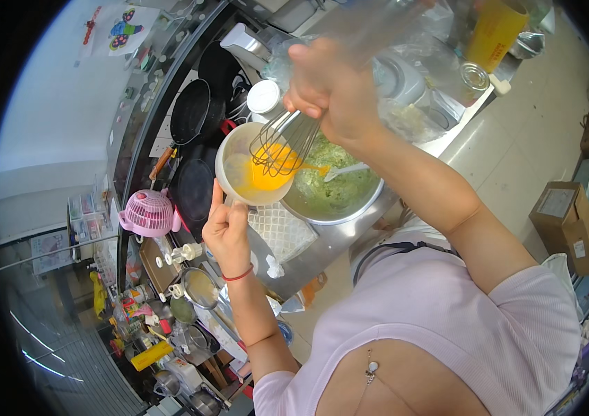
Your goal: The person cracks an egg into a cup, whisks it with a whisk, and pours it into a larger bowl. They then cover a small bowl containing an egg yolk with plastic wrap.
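Note:
My left hand grips the rim of a tilted, pale bowl with orange-yellow egg yolk in it. My right hand is closed around the handle of a wire balloon whisk, its wires over the bowl's mouth and partly in front of the yolk. Below and to the right of that bowl stands a wide metal bowl of lumpy green mixture. A white spatula lies in the green mixture, with a strand of yolk at its tip.
A textured, light-coloured mat lies on the steel counter beside the metal bowl. Black pans, a lidded white container and a pink basket stand to the left. A grey kitchen scale or lid-like object, plastic bags and a yellow roll are at upper right.

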Demonstrator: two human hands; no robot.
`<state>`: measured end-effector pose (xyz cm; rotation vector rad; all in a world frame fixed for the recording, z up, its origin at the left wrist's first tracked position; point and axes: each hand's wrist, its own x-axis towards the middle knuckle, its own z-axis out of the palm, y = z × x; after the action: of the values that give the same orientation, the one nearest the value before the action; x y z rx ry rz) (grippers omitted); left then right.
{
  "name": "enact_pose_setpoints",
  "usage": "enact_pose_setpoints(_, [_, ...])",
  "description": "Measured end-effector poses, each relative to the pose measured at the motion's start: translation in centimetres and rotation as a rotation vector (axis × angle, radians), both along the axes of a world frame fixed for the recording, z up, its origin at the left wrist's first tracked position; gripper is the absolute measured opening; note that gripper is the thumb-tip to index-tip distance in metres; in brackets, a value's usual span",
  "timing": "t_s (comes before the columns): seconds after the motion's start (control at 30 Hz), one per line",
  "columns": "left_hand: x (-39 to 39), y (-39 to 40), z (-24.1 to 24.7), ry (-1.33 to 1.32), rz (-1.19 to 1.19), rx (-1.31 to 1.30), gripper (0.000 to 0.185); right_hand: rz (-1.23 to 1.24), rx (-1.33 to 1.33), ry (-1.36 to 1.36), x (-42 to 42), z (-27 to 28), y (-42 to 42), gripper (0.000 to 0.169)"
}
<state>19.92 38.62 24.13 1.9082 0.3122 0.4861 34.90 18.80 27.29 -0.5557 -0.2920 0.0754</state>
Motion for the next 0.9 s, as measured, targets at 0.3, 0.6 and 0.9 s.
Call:
enact_pose_setpoints(0.3, [-0.3, -0.1, -0.8, -0.001, 0.057, -0.248, 0.018, -0.032, 0.029, -0.008, 0.0, 0.0, -0.4, 0.039])
enact_pose_setpoints(0.6, [-0.9, -0.3, -1.2, -0.035, 0.039, -0.437, 0.02, -0.033, 0.08, -0.02, 0.2, -0.1, -0.7, 0.039])
enact_pose_setpoints(0.9, [-1.1, 0.1, -1.8, -0.053, -0.039, -0.287, 0.022, -0.076, 0.051, 0.007, 0.4, -0.2, -0.8, 0.041])
